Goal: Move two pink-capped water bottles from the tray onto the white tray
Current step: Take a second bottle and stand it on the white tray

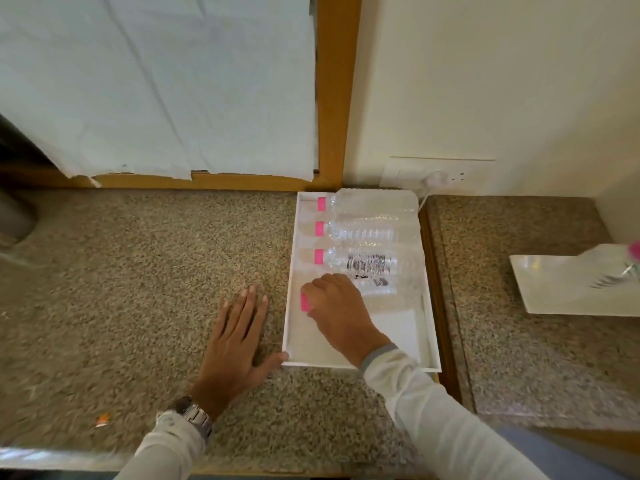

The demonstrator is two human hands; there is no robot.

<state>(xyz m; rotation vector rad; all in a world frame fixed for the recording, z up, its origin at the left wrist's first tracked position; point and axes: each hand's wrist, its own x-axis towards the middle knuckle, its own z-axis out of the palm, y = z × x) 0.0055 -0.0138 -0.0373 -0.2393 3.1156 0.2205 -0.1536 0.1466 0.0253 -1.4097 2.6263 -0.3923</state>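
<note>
A white rimmed tray (290,327) on the speckled counter holds several clear water bottles lying on their sides, pink caps pointing left. The nearest bottle (381,287) has its neck under my right hand (337,304), which is closed around it beside the pink cap (304,302). Three more bottles (367,262) lie behind it. My left hand (239,337) rests flat on the counter, thumb touching the tray's front left corner. A flat white tray (554,289) sits at the right edge with a pink-capped bottle (633,258) on it, mostly cut off.
A wood-framed panel covered with white sheeting stands behind the counter. A wall socket with a white plug (436,178) sits behind the tray. A wooden strip (440,289) separates the two counter sections. A grey object (14,216) is at far left.
</note>
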